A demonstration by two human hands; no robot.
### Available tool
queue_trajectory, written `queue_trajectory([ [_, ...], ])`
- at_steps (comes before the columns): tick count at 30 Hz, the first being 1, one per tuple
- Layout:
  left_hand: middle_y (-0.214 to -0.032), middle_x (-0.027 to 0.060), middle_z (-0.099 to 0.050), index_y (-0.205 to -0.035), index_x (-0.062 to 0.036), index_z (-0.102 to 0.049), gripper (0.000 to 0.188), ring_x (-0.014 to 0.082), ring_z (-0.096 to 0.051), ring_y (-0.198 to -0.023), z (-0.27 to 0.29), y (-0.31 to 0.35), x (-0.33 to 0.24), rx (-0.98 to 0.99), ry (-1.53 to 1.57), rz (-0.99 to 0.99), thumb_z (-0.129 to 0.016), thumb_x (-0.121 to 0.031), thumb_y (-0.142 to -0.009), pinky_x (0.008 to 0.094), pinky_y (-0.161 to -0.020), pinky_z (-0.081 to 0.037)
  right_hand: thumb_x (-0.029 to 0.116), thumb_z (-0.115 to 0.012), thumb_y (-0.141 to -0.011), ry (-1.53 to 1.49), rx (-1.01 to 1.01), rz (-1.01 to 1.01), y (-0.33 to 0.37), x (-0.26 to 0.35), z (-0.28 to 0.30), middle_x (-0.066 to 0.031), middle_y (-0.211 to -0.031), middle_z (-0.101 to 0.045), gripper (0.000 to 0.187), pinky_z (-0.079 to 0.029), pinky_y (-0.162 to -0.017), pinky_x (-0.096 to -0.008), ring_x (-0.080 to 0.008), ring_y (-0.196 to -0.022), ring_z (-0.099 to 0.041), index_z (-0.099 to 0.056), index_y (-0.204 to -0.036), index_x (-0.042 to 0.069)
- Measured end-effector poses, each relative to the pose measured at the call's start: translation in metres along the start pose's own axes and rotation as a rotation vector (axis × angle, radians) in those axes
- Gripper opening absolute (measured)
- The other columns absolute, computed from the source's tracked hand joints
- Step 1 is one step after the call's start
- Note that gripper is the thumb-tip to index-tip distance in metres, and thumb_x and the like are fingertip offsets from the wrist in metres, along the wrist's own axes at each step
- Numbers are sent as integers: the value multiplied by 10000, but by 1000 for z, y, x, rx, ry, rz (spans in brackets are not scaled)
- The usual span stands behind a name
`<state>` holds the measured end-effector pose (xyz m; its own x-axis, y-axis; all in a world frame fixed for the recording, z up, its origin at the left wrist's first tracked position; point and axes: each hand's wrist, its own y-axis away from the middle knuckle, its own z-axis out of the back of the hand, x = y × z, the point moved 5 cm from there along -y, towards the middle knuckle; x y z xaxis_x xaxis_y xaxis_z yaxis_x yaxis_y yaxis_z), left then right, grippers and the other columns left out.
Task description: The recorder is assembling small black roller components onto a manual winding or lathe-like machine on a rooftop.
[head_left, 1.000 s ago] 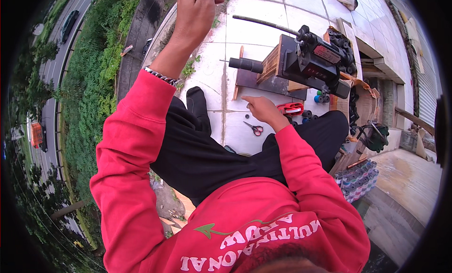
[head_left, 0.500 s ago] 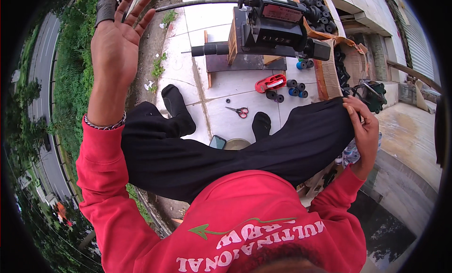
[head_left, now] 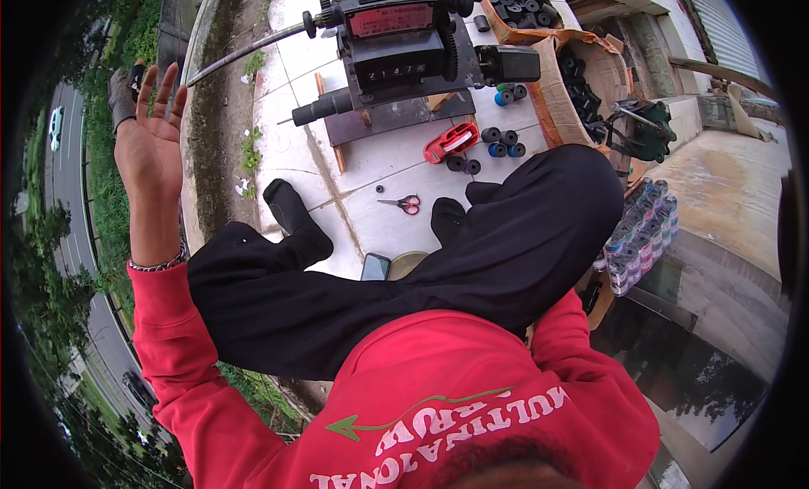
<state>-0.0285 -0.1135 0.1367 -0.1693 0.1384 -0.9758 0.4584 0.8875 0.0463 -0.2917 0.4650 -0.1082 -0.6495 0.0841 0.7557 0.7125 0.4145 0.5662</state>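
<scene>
On the white floor tiles (head_left: 362, 173) ahead, the black metal machine with a boxy counter (head_left: 379, 52) looks heavy and rigid, best gripped by its body. Its long, thin grey metal rod (head_left: 249, 54) seems stiff and perhaps slippery, easiest to take mid-length. My left hand (head_left: 152, 143) is raised, fingers spread, appearing just beside the rod's tip; my right hand is hidden, so I cannot tell its grip.

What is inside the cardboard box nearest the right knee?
The cardboard box holds a heap of black pieces, too small to identify surely. Whatever lies beneath the heap is covered and cannot be seen.
</scene>
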Motion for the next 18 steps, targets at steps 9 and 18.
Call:
queue_trajectory([
  [9, -1459, 158, -495, -1477, -55, -449, 446, 315, -521, -1369, 37, -30, -7, -103, 8, -23, -378, -334, -1136, 426, -1113, -490, 193, -528, -1081, 128, -111, -255, -98, -45, 0, -184, -1405, -619, 404, -449, -1120, -363, -272, -1297, -598, -534, -1445, 17],
  [18, -1515, 127, -501, -1507, -69, -461, 439, 262, -509, -1383, 44, -38, -10, -126, 28, -30, -375, -290, -1138, 374, -1113, -485, 163, -531, -1017, 1017, -819, 846, -211, 142, 12, -183, -1153, -717, 285, -516, -969, -428, -368, -1100, -663, -729, -1201, 72],
])
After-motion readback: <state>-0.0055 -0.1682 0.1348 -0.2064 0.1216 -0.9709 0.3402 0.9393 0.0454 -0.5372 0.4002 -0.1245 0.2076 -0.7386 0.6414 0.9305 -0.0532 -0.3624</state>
